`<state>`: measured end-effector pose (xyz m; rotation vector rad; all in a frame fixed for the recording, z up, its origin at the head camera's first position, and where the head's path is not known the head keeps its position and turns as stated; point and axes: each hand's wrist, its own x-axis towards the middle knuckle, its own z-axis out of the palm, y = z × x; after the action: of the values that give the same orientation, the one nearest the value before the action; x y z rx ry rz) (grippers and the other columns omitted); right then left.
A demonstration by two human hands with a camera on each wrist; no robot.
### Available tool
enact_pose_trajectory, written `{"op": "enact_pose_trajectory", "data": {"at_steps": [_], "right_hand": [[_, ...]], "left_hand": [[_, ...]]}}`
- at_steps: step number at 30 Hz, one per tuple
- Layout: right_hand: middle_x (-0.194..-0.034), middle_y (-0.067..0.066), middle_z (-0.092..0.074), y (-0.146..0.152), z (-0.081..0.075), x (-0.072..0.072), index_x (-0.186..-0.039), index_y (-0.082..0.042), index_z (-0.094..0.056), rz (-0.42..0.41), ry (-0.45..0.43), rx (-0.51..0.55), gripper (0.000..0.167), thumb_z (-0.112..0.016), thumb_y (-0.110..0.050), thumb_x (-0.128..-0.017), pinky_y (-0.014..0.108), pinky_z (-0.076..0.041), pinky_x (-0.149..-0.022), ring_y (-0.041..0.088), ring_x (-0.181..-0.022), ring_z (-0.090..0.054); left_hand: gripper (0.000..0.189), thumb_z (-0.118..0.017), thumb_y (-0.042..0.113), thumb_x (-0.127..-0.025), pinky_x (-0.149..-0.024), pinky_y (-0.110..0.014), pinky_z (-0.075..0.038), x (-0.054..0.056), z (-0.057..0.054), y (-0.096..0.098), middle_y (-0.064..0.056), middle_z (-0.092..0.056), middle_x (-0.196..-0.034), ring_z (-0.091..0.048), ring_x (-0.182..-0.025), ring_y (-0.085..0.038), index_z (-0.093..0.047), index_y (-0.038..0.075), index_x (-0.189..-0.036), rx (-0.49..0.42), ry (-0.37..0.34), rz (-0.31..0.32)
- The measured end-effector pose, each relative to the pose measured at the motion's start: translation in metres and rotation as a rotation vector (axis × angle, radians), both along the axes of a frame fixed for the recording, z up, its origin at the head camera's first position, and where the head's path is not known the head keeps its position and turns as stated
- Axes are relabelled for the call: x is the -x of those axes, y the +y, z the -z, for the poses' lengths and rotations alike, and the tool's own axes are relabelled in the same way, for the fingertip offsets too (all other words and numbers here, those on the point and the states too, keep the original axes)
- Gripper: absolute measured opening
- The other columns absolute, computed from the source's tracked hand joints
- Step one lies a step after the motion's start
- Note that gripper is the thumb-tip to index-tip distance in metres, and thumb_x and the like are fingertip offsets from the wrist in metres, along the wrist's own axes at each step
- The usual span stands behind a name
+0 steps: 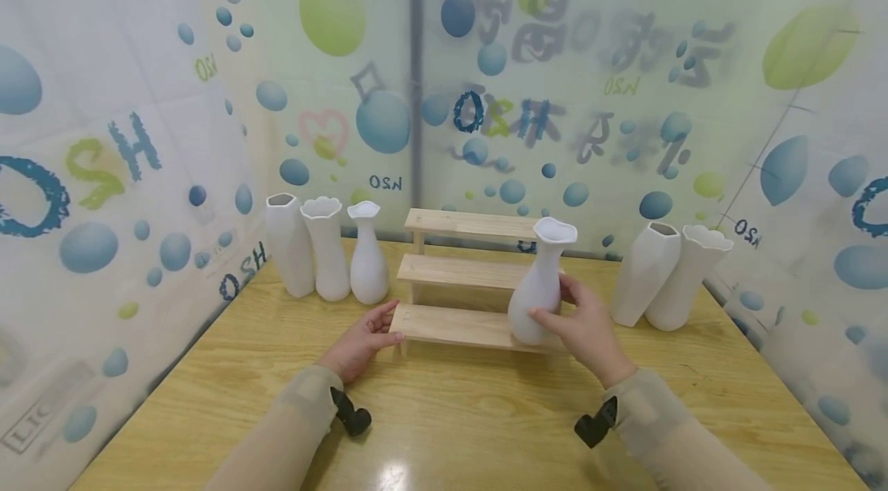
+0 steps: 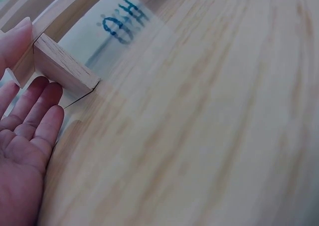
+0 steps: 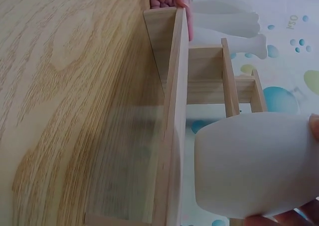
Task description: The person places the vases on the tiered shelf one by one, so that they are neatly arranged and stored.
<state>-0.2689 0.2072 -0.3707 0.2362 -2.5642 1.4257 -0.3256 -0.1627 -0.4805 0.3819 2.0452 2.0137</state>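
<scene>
2 beige sleeves (image 1: pixel 283 423), 2 black wrist cameras (image 1: pixel 352 414).

This is a small, curtained-off booth; whether a home, shop or lab surrounds it cannot be told. Thin sheets (image 1: pixel 610 136) like shower curtains, printed with blue and green bubbles and backward "H2O" lettering, hang behind the tabletop (image 1: pixel 451 414) and along its left and right sides. Blurred dark writing (image 1: pixel 541 21) and a grey upright bar (image 1: pixel 416 90) show behind the tabletop. White vases (image 1: pixel 370 275) and a three-tier wooden stand (image 1: pixel 451 324) on the tabletop suggest a display corner.
</scene>
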Motion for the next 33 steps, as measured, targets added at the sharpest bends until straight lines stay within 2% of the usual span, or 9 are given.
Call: {"op": "enact_pose_trajectory", "data": {"at_steps": [7,20,33], "right_hand": [[-0.135,0.017,-0.051,-0.005,0.002,0.002,-0.142,-0.002,-0.041,0.004,0.024,-0.024,0.081,-0.077,-0.042,-0.080,0.054,-0.039,-0.100,0.033,-0.121,-0.050],[-0.132,0.016,-0.054,-0.018,0.004,0.006,-0.140,-0.003,-0.044,-0.036,0.036,0.027,0.076,-0.079,-0.035,-0.080,0.052,-0.040,-0.101,0.031,-0.119,-0.052],[-0.132,0.014,-0.055,-0.028,0.009,0.009,-0.140,-0.004,-0.044,-0.033,0.041,0.028,0.075,-0.079,-0.034,-0.080,0.051,-0.041,-0.100,0.030,-0.119,-0.052]], "left_hand": [[0.080,-0.067,0.013,-0.090,-0.106,-0.043,-0.030,0.001,0.001,-0.001,-0.018,-0.048,-0.133,-0.051,-0.113,-0.021,-0.019,0.005,-0.153,0.005,0.007,0.010],[0.079,-0.067,0.012,-0.091,-0.106,-0.043,-0.030,-0.001,0.000,-0.001,-0.017,-0.048,-0.132,-0.051,-0.113,-0.020,-0.019,0.006,-0.153,0.003,0.008,0.013],[0.076,-0.064,0.009,-0.092,-0.101,-0.033,-0.035,-0.002,-0.002,-0.001,-0.018,-0.046,-0.134,-0.051,-0.113,-0.018,-0.018,0.004,-0.153,0.004,0.011,0.021]]}}
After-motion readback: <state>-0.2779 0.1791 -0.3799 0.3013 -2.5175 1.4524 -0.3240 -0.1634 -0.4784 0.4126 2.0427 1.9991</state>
